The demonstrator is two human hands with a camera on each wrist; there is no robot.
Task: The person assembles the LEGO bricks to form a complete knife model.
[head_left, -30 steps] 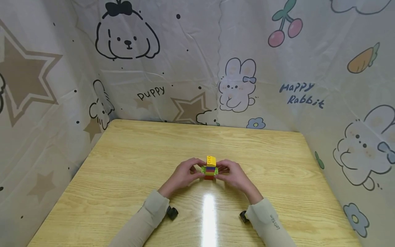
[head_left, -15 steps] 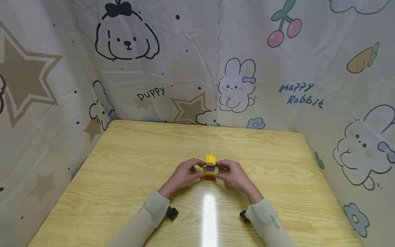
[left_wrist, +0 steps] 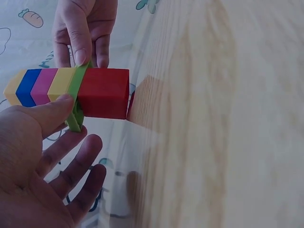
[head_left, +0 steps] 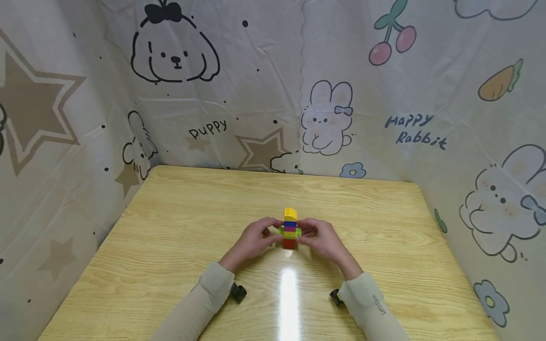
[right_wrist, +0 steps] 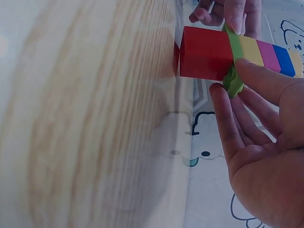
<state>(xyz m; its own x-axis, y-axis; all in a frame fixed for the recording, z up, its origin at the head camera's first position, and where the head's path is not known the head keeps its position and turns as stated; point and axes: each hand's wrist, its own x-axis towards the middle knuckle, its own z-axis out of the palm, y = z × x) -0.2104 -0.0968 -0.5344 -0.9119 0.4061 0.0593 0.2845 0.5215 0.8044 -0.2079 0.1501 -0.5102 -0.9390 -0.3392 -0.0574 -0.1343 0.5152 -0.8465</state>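
A stack of toy building bricks stands at the middle of the table, leaning slightly away from the person. From the bottom up it has a red brick, a wider green piece, then yellow, pink, blue and a sloped yellow brick on top. My left hand pinches the green piece's left end between thumb and fingers. On the opposite side, my right hand pinches its right end the same way. The fingertips behind the stack are partly hidden in the head view.
The light wooden table reaches back to a printed curtain, which also hangs along both sides. A small black device sits at the left cuff, another at the right cuff. A bright reflection lies on the tabletop.
The top of the brick stack has tipped away from the person, so more of its front faces and less of its studded top show. Both hands keep their hold and hardly move.
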